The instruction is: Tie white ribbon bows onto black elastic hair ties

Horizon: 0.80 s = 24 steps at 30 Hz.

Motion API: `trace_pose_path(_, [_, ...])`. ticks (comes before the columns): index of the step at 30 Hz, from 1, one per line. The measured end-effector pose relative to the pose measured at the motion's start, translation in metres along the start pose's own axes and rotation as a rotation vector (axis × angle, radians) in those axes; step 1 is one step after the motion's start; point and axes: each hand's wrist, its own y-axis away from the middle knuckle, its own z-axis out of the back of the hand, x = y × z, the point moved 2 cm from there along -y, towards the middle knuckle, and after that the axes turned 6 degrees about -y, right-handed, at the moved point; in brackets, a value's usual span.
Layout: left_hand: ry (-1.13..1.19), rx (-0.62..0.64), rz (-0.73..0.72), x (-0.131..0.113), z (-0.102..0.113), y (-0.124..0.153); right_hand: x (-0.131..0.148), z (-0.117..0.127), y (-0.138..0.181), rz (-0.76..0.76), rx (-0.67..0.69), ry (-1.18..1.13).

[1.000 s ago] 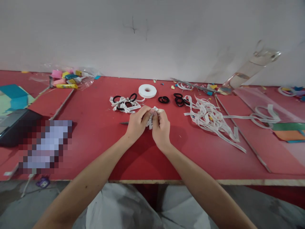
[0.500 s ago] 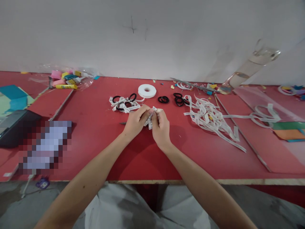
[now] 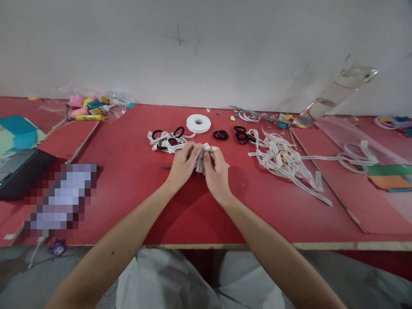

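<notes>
Both my hands meet over the red table (image 3: 199, 214). My left hand (image 3: 184, 165) is closed, its thumb and fingers pinching a white printed ribbon (image 3: 200, 165). Against it, my right hand (image 3: 217, 171) pinches the same ribbon, with a short end hanging between the two. Whether a black hair tie is inside the ribbon is hidden by my fingers. Just beyond my left hand lie black hair ties wrapped in printed ribbon (image 3: 170, 140). Plain black hair ties (image 3: 220, 135) lie behind my right hand, with more hair ties (image 3: 241, 135) to their right.
A roll of white tape (image 3: 198, 123) lies behind my hands. To the right is a tangled heap of printed ribbon (image 3: 286, 156), with a tilted clear bottle (image 3: 334, 96) behind it. A blurred phone-like device (image 3: 64, 197) and a bag of colourful pieces (image 3: 93, 107) are on the left.
My left fingers have shifted slightly up and more of the printed ribbon shows between my hands. Both hands still pinch it in about the same place.
</notes>
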Motion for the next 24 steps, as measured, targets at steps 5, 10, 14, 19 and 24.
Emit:
trace_pose_path(5, [0.032, 0.0, -0.041, -0.002, 0.001, -0.001, 0.002, 0.001, 0.001, -0.034, -0.019, -0.043])
trace_pose_path(10, [0.154, 0.056, -0.012, -0.002, 0.002, -0.005, 0.002, 0.004, 0.001, -0.075, -0.097, -0.137])
trace_pose_path(14, [0.137, 0.1, -0.021, 0.0, 0.002, -0.007, 0.0, 0.006, -0.001, -0.124, -0.157, -0.28])
trace_pose_path(19, [0.077, 0.143, -0.043, 0.0, 0.002, -0.008, 0.003, 0.009, -0.003, -0.075, -0.198, -0.273])
trace_pose_path(24, [0.253, 0.185, 0.049, 0.0, 0.003, -0.008, -0.003, 0.011, -0.006, -0.089, -0.272, -0.289])
